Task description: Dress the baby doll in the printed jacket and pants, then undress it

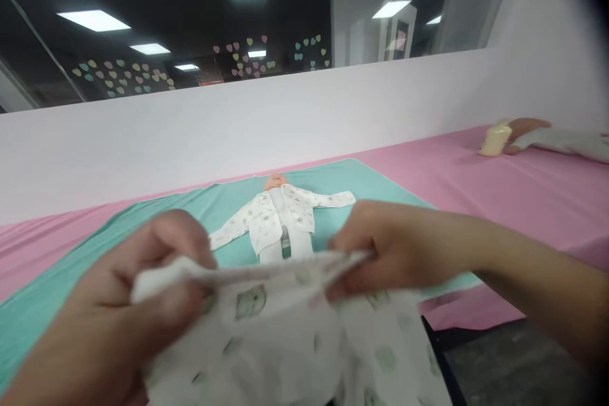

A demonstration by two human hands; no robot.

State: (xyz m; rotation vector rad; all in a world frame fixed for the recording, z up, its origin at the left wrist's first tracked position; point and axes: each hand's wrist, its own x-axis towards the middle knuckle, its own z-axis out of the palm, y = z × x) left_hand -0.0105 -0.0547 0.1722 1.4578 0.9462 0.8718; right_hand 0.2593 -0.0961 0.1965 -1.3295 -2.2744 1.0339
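Observation:
My left hand (pixel 137 285) and my right hand (pixel 380 247) both pinch the top edge of a small white baby garment (pixel 285 342) printed with green animals, holding it stretched between them close to the camera. Beyond it a baby doll (pixel 280 216) lies on its back on a teal mat (pixel 95 247). The doll wears an open white printed jacket with its arms spread out. The garment hides the doll's legs.
The teal mat lies on a pink-covered table (pixel 499 184) against a white wall. At the far right another doll (pixel 533 133) lies beside a cream bottle (pixel 495 139). Dark floor (pixel 499 368) shows at the lower right, past the table's edge.

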